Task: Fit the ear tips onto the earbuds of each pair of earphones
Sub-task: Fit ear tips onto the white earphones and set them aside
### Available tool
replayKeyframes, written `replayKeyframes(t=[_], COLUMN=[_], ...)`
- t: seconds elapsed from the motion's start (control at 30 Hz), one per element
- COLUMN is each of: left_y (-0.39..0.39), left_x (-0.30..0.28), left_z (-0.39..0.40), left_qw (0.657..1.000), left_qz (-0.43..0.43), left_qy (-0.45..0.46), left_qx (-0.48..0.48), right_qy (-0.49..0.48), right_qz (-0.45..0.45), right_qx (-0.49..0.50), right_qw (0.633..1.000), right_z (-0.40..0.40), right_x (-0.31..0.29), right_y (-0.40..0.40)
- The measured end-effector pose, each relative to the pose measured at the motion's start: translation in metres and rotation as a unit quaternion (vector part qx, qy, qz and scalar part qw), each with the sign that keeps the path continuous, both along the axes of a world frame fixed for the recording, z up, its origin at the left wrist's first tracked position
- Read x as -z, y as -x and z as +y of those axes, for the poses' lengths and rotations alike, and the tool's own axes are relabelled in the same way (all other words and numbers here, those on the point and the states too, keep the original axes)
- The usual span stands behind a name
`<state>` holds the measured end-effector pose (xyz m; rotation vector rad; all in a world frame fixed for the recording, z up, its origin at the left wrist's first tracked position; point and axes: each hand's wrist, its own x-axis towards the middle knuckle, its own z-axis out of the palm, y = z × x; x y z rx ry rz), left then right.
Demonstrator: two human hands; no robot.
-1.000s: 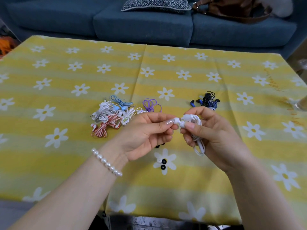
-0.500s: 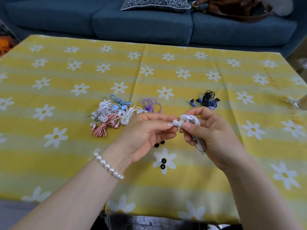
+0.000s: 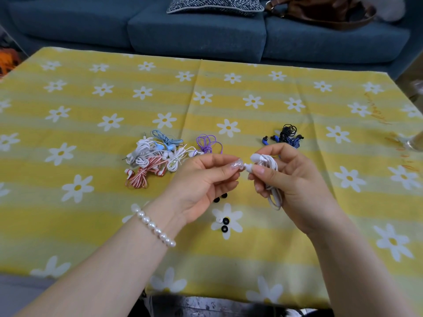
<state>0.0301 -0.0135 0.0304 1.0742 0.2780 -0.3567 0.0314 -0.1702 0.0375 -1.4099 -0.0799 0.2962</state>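
My right hand (image 3: 295, 179) grips a coiled white pair of earphones (image 3: 271, 167), with one earbud pointing left. A white ear tip (image 3: 248, 167) sits at that earbud's nozzle. My left hand (image 3: 203, 179) pinches thumb and forefinger right at this tip. Several loose ear tips lie on the cloth below my hands: black ones (image 3: 225, 221) and a white one (image 3: 218, 220). A heap of white, blue and red-striped earphones (image 3: 153, 159) lies to the left, with a purple pair (image 3: 207, 144) beside it. A dark blue-black pair (image 3: 286, 136) lies beyond my right hand.
The table wears a yellow daisy-print cloth (image 3: 114, 225). A clear glass object (image 3: 415, 143) stands at the right edge. Behind the table is a blue sofa (image 3: 194, 30) with a patterned cushion (image 3: 215, 4) and a brown bag (image 3: 320, 10).
Both hands stay together at the earbud and have shifted very little. The left fingertips have worked at the earbud's nozzle.
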Motion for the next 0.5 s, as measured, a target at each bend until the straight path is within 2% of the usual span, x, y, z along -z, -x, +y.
replayKeyframes(t=[0.5], left_y=[-0.0004], left_x=[0.0031], left_z=[-0.0029], left_qw=[0.999], left_qz=[0.012], left_qy=[0.029], left_qx=[0.008], right_qy=[0.028], right_qz=[-0.008], right_qx=[0.030], right_qw=[0.999], right_z=[0.0018], right_x=[0.0002], right_y=[0.0000])
